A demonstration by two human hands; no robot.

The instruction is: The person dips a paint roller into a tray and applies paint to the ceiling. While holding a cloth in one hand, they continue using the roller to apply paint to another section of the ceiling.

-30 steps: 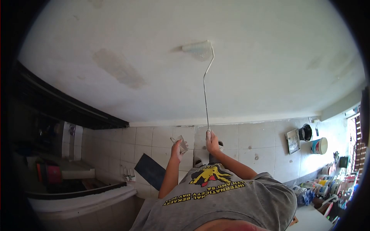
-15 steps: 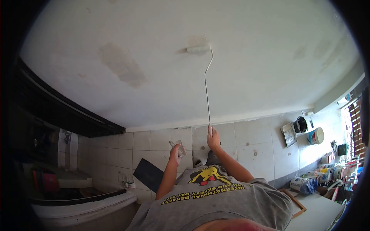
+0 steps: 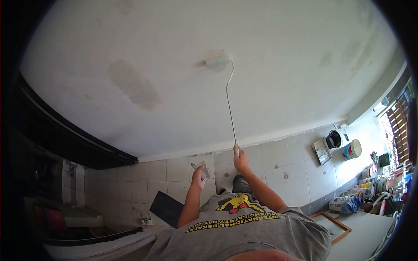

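Note:
My right hand (image 3: 240,159) is closed round the lower end of a long-handled paint roller (image 3: 229,98). The white roller head (image 3: 217,61) lies against the pale wall (image 3: 183,95), over a greyish patch. A larger grey patch (image 3: 135,85) shows on the wall to the left. Near my body on the left, my left hand (image 3: 200,175) is closed on a small flat scraper (image 3: 201,170), whose exact shape is hard to make out.
A dark board (image 3: 166,209) lies on the tiled floor (image 3: 174,176). At right are a paint tray (image 3: 322,151), a black bucket (image 3: 334,139) and a white bucket (image 3: 352,149). Several paint containers (image 3: 370,189) and a wooden frame (image 3: 339,226) are lower right.
The roller head has shifted slightly left and down in view. The wall patches have also shifted, and more of the wooden frame shows. Both hands keep their holds.

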